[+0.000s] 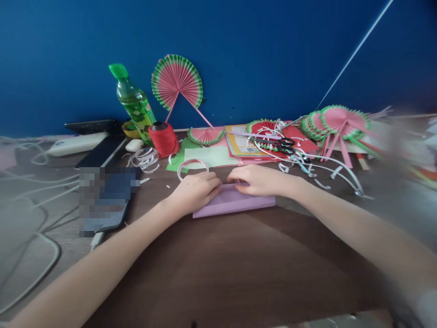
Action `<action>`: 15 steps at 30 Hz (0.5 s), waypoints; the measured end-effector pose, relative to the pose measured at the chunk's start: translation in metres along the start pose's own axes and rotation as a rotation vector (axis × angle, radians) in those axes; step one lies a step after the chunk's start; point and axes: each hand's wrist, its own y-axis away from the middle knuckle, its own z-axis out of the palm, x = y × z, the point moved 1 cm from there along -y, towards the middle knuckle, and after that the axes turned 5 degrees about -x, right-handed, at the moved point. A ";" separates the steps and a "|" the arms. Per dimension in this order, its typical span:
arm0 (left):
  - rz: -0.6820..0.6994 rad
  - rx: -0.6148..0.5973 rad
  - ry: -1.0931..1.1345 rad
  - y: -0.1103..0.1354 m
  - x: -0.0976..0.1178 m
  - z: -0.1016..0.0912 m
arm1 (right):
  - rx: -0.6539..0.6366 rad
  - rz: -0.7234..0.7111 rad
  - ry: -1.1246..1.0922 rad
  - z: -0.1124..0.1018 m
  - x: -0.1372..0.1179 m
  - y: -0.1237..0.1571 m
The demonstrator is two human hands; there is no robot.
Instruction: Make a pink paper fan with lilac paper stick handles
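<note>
A sheet of purple paper [235, 205] lies on the brown table, with a folded strip along its near edge. My left hand [198, 190] is closed on its left part, fingers bent over the far edge. From the right, my right hand [254, 179] grips the same far edge, its fingertips curled toward the paper. The thumbs are partly hidden. Just behind my left hand stands a roll of tape [193, 166]. Sheets of green and pale paper [210, 156] lie beyond the hands.
Pink-and-green folded paper fans [177, 82] lean on the blue wall and lie at the right [344, 122]. Scissors [285, 143] rest among paper scraps. At the left are a bottle [134, 102], a red thread spool [164, 140], a phone [112, 200] and white cables [56, 253].
</note>
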 end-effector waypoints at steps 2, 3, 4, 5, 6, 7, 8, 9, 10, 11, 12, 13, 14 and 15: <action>-0.018 0.002 0.011 0.000 0.002 -0.001 | 0.004 0.016 -0.005 0.000 -0.001 0.000; -0.033 0.010 0.019 0.000 0.003 -0.002 | 0.008 0.019 -0.001 0.000 -0.001 0.000; -0.047 0.014 0.026 -0.001 0.003 -0.003 | 0.013 0.014 0.000 0.000 -0.002 0.000; -0.057 0.014 0.033 -0.001 0.004 -0.003 | 0.021 0.004 0.000 0.001 -0.001 0.000; -0.058 0.011 0.035 -0.001 0.004 -0.003 | 0.033 -0.009 0.000 0.001 -0.001 -0.001; -0.050 0.008 0.032 -0.001 0.004 -0.003 | 0.044 -0.021 0.002 0.001 -0.001 -0.001; -0.035 0.012 0.027 -0.001 0.004 -0.003 | 0.054 -0.031 0.007 0.001 0.000 -0.002; -0.015 0.025 0.020 -0.001 0.004 -0.002 | 0.061 -0.034 0.017 0.001 0.000 -0.002; 0.005 0.044 0.014 -0.001 0.003 -0.001 | 0.066 -0.028 0.033 0.002 0.000 -0.002; 0.022 0.064 0.007 -0.001 0.002 -0.001 | 0.069 -0.016 0.051 0.002 0.000 -0.002; 0.034 0.078 0.002 -0.001 0.001 0.000 | 0.069 -0.002 0.067 0.001 0.000 -0.002; 0.039 0.084 -0.002 -0.001 0.001 0.001 | 0.066 0.015 0.075 0.001 0.000 -0.002; 0.041 0.081 -0.003 -0.001 0.000 0.002 | 0.063 0.030 0.070 0.001 -0.001 -0.002; 0.041 0.072 -0.004 -0.001 -0.001 0.002 | 0.058 0.045 0.048 0.000 -0.001 -0.001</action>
